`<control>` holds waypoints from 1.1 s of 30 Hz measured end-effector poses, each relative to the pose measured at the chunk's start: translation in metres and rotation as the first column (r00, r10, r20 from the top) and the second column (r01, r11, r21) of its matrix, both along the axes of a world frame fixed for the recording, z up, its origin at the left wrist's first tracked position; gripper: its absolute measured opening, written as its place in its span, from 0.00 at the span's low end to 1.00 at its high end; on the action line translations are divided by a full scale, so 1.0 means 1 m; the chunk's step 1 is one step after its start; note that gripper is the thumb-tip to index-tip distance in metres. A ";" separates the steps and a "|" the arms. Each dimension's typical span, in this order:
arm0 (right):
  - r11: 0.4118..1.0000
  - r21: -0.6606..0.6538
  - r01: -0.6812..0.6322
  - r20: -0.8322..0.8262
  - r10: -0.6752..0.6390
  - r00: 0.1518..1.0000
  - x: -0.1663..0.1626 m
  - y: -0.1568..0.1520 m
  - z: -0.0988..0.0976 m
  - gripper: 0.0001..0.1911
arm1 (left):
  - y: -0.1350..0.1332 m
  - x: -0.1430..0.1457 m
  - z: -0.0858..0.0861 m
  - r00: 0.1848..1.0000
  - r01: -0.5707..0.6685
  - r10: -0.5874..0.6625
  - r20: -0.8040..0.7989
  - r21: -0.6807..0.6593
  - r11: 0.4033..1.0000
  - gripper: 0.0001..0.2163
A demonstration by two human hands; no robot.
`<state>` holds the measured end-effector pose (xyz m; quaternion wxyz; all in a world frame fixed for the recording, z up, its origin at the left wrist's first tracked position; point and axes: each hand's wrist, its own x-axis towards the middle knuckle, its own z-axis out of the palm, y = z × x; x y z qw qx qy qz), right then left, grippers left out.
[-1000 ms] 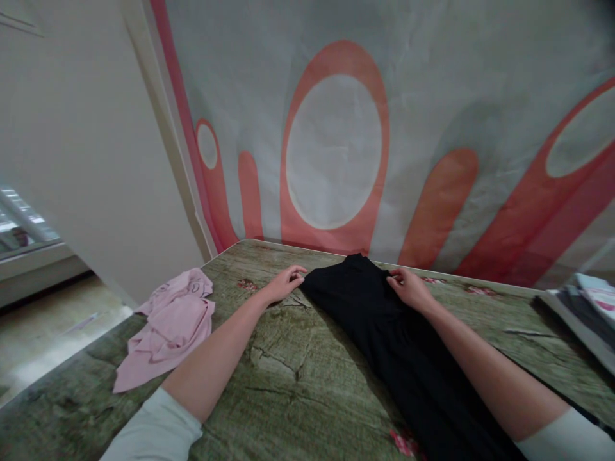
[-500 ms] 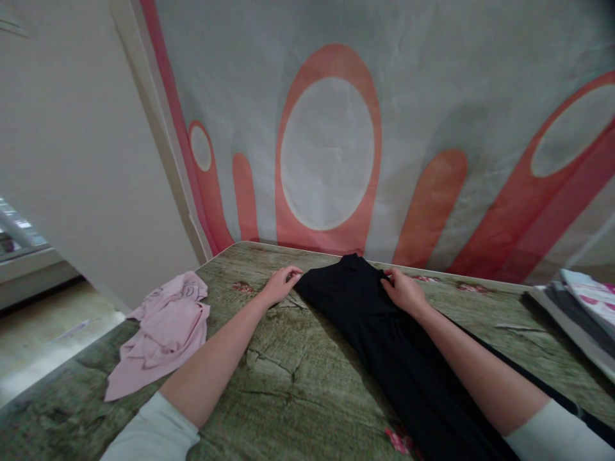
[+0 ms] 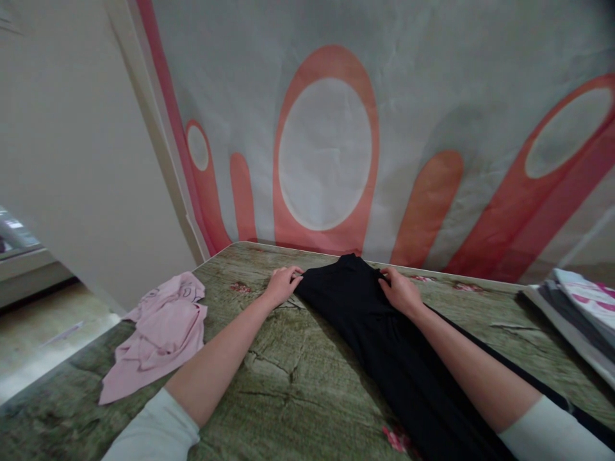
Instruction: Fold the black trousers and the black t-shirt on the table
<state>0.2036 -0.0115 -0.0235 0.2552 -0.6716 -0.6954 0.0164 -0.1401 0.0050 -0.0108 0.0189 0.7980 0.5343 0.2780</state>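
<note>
A long black garment (image 3: 355, 320) stretches over the table from its far edge toward me, with soft wrinkles near my right hand; I cannot tell its exact kind. At its far left corner, my left hand (image 3: 283, 285) is closed, pinching the cloth with thumb and fingers. My right hand (image 3: 401, 291) grips the garment's far right edge the same way. Part of the black cloth is hidden under my right forearm, and its near end runs out of view.
A crumpled pink garment (image 3: 166, 333) lies on the table's left. Folded clothes (image 3: 574, 314) are stacked at the right. The wood-patterned table (image 3: 288, 384) meets a wall hanging (image 3: 418, 96) with orange shapes at the back. A pale panel (image 3: 96, 147) stands at the left.
The view has shifted slightly. My left hand's fingers have closed a little more on the garment's corner; my right hand stays at its far right edge.
</note>
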 end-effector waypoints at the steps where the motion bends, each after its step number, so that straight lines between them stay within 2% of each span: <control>1: 1.000 0.004 -0.004 -0.003 0.004 1.000 0.000 0.000 0.000 0.13 | -0.001 0.001 0.002 0.999 -0.008 0.009 -0.031 0.023 1.000 0.08; 4: 1.000 0.011 -0.013 -0.010 0.013 1.000 0.000 -0.001 0.000 0.13 | -0.004 0.002 0.005 0.996 0.001 0.004 -0.088 0.060 0.998 0.07; 8: 1.000 0.011 -0.018 -0.017 0.018 1.000 0.000 0.000 -0.001 0.13 | -0.009 0.004 0.008 0.996 0.010 -0.005 -0.086 0.058 0.998 0.08; 13: 1.000 0.014 -0.012 -0.023 0.013 1.000 -0.001 0.000 -0.002 0.13 | -0.007 0.005 0.005 0.999 0.015 -0.015 0.049 0.014 1.000 0.12; 19: 1.000 0.019 -0.016 -0.035 0.016 0.999 -0.001 0.001 -0.003 0.14 | 0.002 0.001 -0.004 0.953 0.169 -0.141 0.269 -0.083 0.982 0.14; 26: 0.998 0.042 -0.037 -0.100 0.041 0.994 0.003 0.002 -0.005 0.15 | -0.005 0.010 0.003 0.934 0.204 -0.170 0.315 -0.076 0.976 0.13; 33: 0.984 0.124 -0.131 -0.221 0.156 0.963 0.002 0.008 -0.007 0.15 | -0.004 0.006 0.005 0.928 0.198 -0.166 0.333 -0.065 0.978 0.11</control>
